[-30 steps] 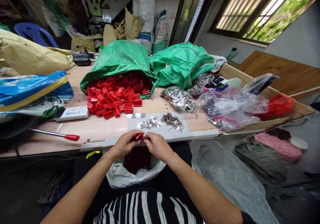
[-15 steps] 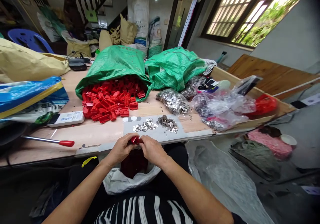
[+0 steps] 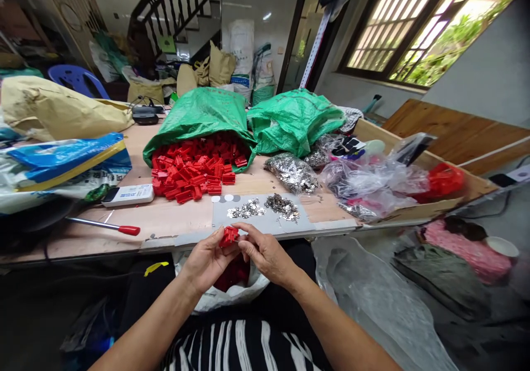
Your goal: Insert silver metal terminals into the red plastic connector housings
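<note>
A small red plastic part (image 3: 229, 237) is gripped in my left hand (image 3: 206, 261), between the thumb and fingers, just past the table's front edge. My right hand (image 3: 267, 252) meets its right side, index finger over the top and thumb bent in close. Whatever lies between those right fingertips is too small to make out. Beyond my hands, a grey mat (image 3: 221, 222) bears a pile of shiny metal pieces (image 3: 247, 209) and a darker pile of metal pieces (image 3: 282, 206). Below them, a white sack (image 3: 259, 289) stands open in my lap with dark red contents.
Many red parts (image 3: 194, 175) spill from a green sack (image 3: 202, 111). Bags of metal pieces (image 3: 292, 173) and clear plastic bags (image 3: 360, 175) lie to the right. A red-tipped lever (image 3: 128, 230) juts in from the left, near a white box (image 3: 130, 194).
My left hand has turned palm up, showing more of the red part. My right hand has loosened, its index finger stretched over the part. The view has shifted slightly.
</note>
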`<state>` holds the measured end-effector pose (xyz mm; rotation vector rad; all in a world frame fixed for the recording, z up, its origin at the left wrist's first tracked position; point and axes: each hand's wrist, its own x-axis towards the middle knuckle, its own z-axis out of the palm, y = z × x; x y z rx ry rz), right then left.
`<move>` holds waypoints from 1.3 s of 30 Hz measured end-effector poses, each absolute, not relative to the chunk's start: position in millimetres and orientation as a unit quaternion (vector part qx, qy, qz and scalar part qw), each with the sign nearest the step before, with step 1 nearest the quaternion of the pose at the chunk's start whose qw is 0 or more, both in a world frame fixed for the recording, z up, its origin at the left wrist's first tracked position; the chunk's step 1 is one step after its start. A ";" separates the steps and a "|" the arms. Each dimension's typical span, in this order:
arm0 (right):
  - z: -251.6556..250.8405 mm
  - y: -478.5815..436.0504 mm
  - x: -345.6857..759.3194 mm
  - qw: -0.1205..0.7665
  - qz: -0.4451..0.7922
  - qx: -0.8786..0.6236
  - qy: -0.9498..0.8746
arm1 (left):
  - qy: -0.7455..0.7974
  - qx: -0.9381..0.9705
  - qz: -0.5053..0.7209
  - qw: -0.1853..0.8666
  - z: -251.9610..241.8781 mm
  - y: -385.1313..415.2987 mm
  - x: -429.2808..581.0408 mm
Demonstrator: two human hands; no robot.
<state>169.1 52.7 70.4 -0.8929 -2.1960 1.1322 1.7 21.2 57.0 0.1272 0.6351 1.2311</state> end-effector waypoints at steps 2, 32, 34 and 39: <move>70.5 52.9 167.5 0.253 0.410 -0.332 -0.811 | 0.283 0.035 0.568 0.773 60.3 19.0 4.2; 45.8 52.1 163.1 0.255 0.374 -0.424 -0.784 | 0.312 -0.014 0.568 0.761 32.6 11.1 17.3; 40.8 50.9 162.2 0.251 0.350 -0.423 -0.797 | 0.311 0.000 0.574 0.757 28.9 8.0 18.3; 32.2 53.3 162.1 0.210 0.329 -0.403 -0.827 | 0.336 0.032 0.572 0.747 16.6 2.0 12.8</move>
